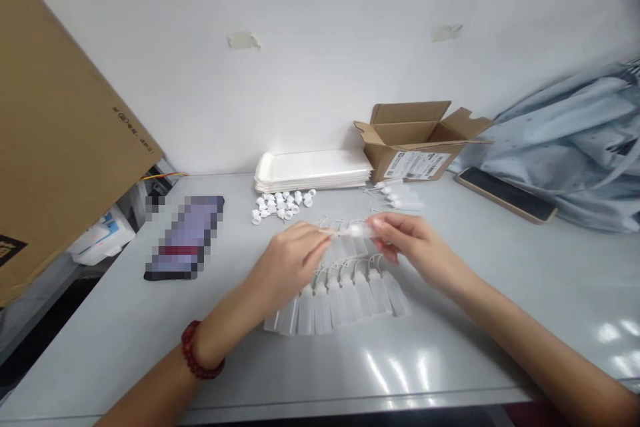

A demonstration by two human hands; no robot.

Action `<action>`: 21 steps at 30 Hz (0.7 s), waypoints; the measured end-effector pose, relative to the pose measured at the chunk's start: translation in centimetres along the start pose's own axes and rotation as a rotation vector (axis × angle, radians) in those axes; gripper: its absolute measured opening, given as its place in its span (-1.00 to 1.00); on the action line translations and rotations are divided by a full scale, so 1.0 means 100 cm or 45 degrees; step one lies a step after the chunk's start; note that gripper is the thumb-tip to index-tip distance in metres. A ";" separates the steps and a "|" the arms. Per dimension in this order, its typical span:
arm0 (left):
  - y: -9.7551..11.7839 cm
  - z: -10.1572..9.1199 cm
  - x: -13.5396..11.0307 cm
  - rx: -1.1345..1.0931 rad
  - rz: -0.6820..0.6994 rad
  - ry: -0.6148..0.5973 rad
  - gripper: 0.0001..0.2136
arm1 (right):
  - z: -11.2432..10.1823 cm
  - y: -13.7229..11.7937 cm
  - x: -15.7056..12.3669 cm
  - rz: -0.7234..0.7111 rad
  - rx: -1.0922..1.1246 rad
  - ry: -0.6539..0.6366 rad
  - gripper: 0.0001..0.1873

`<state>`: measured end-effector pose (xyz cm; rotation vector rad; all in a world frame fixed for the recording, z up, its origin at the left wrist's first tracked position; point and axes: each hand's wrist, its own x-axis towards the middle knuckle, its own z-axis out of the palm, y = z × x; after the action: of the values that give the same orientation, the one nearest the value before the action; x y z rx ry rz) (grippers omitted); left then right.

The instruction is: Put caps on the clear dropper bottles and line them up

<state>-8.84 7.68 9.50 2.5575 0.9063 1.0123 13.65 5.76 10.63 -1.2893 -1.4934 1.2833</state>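
Observation:
Above the table, my right hand [400, 235] is closed around a small translucent plastic bottle [361, 231], which lies sideways with its white neck towards my left hand. My left hand [291, 255] pinches at the neck end, where a thin white cord [327, 231] shows at the fingertips. Beneath the hands lie rows of similar translucent bottles [345, 300] with thin looped cords at their necks. The hands partly cover the back row. Several loose white caps [283, 203] are grouped behind my left hand.
A stack of white trays [315, 170] stands by the wall, beside an open cardboard box [413, 147]. More bottles [400, 200] lie before the box. A phone [505, 195] rests near grey-blue fabric [570, 140]. Left are a pixelated phone-like object [187, 237] and large cardboard [60, 113].

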 end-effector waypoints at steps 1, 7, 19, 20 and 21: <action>-0.004 -0.005 0.001 0.055 -0.065 -0.010 -0.81 | -0.006 -0.001 0.002 -0.026 -0.072 0.078 -0.62; -0.040 -0.046 0.004 0.723 -0.578 -0.147 -0.73 | -0.050 0.007 0.017 -0.125 -0.629 0.417 -0.61; -0.057 -0.055 0.003 0.714 -0.889 -0.401 -0.75 | -0.120 0.034 0.024 0.017 -1.063 0.172 -0.73; -0.057 -0.054 0.003 0.711 -0.888 -0.402 -0.75 | -0.121 0.033 0.024 0.026 -1.070 0.167 -0.74; -0.057 -0.053 0.003 0.708 -0.886 -0.405 -0.76 | -0.122 0.033 0.024 0.032 -1.079 0.169 -0.75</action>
<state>-14.99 12.30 11.06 2.3373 1.9767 0.1544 25.55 10.49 9.67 -1.8642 -2.0105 0.5368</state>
